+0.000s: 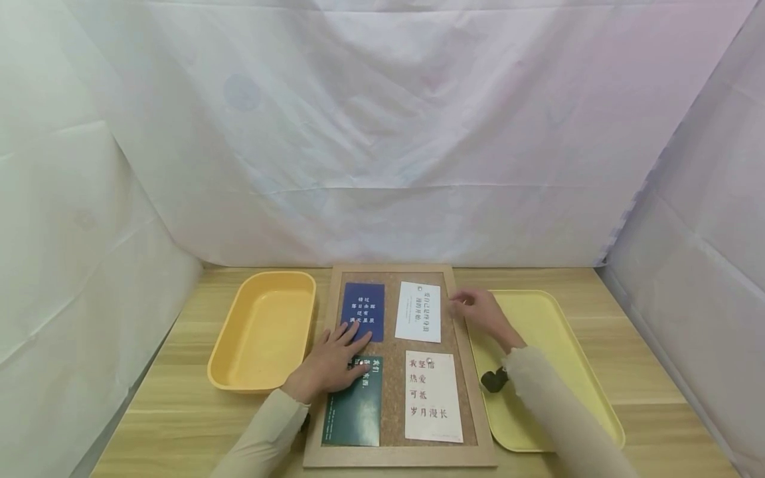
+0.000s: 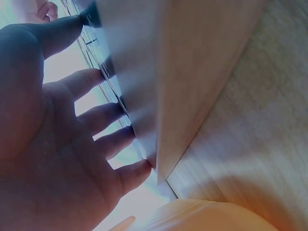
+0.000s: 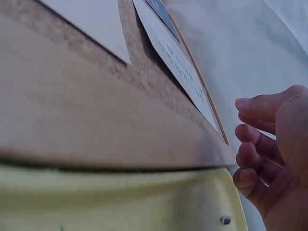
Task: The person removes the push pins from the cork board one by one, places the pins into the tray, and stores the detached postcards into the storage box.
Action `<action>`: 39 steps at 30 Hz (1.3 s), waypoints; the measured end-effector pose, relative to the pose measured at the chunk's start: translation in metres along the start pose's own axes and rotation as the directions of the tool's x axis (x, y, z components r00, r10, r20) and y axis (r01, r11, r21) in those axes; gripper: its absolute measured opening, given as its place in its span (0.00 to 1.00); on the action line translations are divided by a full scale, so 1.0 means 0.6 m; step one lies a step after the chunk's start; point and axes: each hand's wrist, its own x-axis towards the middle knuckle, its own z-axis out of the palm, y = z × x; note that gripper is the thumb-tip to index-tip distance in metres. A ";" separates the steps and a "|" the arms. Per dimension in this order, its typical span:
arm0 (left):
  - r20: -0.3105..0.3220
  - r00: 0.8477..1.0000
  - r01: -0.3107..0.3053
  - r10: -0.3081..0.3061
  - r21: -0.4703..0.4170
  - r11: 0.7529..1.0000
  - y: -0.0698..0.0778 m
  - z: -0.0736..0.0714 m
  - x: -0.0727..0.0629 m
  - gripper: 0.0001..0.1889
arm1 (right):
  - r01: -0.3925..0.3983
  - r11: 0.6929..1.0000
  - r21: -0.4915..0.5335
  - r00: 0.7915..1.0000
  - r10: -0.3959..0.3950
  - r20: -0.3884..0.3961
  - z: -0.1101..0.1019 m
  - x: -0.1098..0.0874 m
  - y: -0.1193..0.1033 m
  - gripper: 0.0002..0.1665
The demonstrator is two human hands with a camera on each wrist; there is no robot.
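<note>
Wood-framed rectangular cork board (image 1: 392, 398) flat on wood-grain table (image 1: 642, 358). Left hand (image 1: 330, 360) spread wide, resting on dark-blue rectangular card (image 1: 366, 300) and dark-green rectangular card (image 1: 357, 415). Right hand (image 1: 483, 317) beside white rectangular card (image 1: 412, 313), fingers curled; cannot tell whether pinching anything. Pale-yellow rectangular tray (image 1: 540, 352) right of board, orange-yellow rounded tub (image 1: 265, 332) left.

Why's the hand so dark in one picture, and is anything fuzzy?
Left wrist view: the left hand looks dark, maybe because bright white glare lies behind it; right wrist view: the yellow tray looks fuzzy; head view: small print on the green card is unreadable.
</note>
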 end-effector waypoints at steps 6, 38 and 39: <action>0.001 1.000 0.000 0.000 -0.010 1.000 0.000 0.000 -0.002 0.33 | 0.017 0.999 0.039 1.000 -0.018 0.020 0.020 0.010 -0.016 0.09; 0.030 0.999 0.018 -0.019 0.005 1.000 0.010 -0.002 -0.006 0.33 | 0.040 0.999 0.021 0.995 -0.041 0.087 0.117 0.054 -0.092 0.05; 0.029 0.999 0.018 -0.018 0.006 1.000 0.010 -0.002 -0.006 0.33 | 0.046 0.999 0.013 0.995 -0.047 0.086 0.118 0.055 -0.095 0.05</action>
